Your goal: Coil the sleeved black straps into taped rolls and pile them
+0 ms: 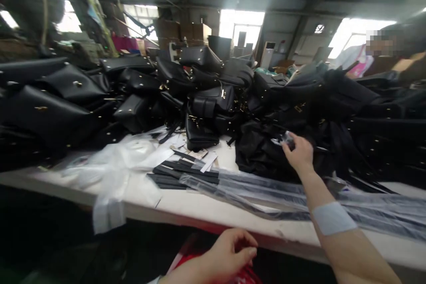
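Observation:
My right hand (301, 153) reaches over the table with its fingers closed on a small shiny piece of clear plastic (286, 137), whose exact kind I cannot make out. Just beneath and behind it lies a heap of crumpled black fabric (258, 148). A pale grey band (333, 218) wraps my right forearm. My left hand (231, 250) is low, in front of the table edge, above something red (248, 275). Its fingers curl toward the thumb, and nothing shows between them. Long black strips in clear plastic sleeves (246, 191) run along the table's front.
Black leather bags (206, 106) with gold fittings are piled across the back of the white table (186, 204). Crumpled clear plastic (123, 164) hangs over the front edge at left. Black strips (183, 173) and paper scraps lie mid-table. Another person (362, 60) is at far right.

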Available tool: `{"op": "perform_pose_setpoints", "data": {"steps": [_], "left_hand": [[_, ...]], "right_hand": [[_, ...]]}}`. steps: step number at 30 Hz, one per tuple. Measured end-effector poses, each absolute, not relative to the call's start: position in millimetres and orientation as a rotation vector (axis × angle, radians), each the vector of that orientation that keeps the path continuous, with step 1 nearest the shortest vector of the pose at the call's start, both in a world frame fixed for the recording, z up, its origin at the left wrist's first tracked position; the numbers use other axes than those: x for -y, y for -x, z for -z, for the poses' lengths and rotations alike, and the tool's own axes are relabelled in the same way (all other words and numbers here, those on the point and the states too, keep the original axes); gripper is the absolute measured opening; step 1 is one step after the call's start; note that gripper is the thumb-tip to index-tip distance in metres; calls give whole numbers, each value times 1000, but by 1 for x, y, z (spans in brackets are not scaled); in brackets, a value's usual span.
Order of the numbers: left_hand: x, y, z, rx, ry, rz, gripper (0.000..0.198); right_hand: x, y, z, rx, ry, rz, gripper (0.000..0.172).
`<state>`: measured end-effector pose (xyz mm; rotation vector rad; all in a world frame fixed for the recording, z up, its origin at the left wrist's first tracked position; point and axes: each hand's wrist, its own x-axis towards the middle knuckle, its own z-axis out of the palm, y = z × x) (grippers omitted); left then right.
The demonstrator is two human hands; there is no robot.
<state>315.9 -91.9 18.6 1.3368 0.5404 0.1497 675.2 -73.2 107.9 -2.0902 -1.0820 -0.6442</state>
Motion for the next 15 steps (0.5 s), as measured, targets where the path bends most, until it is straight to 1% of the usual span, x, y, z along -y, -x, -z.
{"op": "perform_pose_setpoints", "data": {"steps": [2, 4, 6, 8, 11, 15], "left_hand": [[88, -311, -21, -564, -1364, -151, 30], [79, -304, -26, -544, -1412, -164, 31], [64, -296, -33, -543, -1556, -235, 28], [41, -289, -39, -610, -1778, -364, 23], [1, -286, -43, -701, -2093, -572, 18], [-42, -300, -43, -676, -2484, -725, 21]], "right_hand": [[54, -687, -86, 1258, 2178, 324, 28], [49, -692, -73, 1331, 2180, 174, 29], [58, -689, -72, 1279, 2165, 197, 32], [76, -677, -79, 1185, 2096, 320, 32], [104, -639, -89, 1180, 1894, 484, 27], [134, -570, -74, 1341, 1798, 342, 20]]}}
